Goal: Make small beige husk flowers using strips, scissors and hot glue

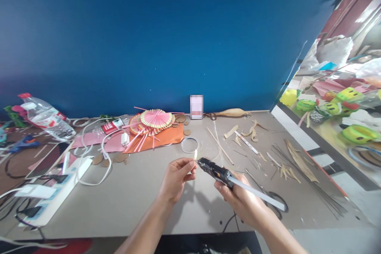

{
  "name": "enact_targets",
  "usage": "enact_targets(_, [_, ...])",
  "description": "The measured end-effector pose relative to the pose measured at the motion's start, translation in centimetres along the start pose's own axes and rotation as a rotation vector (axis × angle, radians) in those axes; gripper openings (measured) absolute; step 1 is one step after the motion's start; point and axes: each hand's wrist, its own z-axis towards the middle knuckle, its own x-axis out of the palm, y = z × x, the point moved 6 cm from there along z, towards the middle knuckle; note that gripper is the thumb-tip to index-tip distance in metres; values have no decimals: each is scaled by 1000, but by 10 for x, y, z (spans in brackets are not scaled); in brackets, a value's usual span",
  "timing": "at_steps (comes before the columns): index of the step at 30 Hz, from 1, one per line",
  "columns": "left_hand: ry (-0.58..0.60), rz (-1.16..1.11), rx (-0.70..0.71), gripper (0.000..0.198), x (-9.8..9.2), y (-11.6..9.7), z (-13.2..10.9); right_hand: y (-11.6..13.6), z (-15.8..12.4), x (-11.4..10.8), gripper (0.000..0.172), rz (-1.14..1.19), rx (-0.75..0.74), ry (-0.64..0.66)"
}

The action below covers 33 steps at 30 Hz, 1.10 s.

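Note:
My right hand (pixel 239 200) is wrapped round a black hot-glue gun (pixel 214 170) with a white glue stick (pixel 257 193) jutting from its back. The gun's nozzle points left at a small pale strip (pixel 195 154) that my left hand (pixel 176 177) pinches between thumb and fingers. Both hands hover over the grey table (pixel 133 198) near its front edge. A thin wire ring (pixel 189 145) lies just beyond the strip. Folded pink paper fans (pixel 153 121) with sticks rest on an orange sheet (pixel 162 139) further back.
A white power strip (pixel 50 200) with cables, a plastic bottle (pixel 47 121) and a blue glue gun (pixel 25 143) lie at the left. Bamboo slivers, dried leaf strips (pixel 299 162) and thin dark sticks (pixel 315 188) are scattered at the right. A blue wall stands behind.

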Motion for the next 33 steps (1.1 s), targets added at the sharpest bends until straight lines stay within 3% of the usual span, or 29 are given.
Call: enact_targets(33, [-25,4,-9,19,-4,2,1,-7,-4,-1,25,41,38,-37])
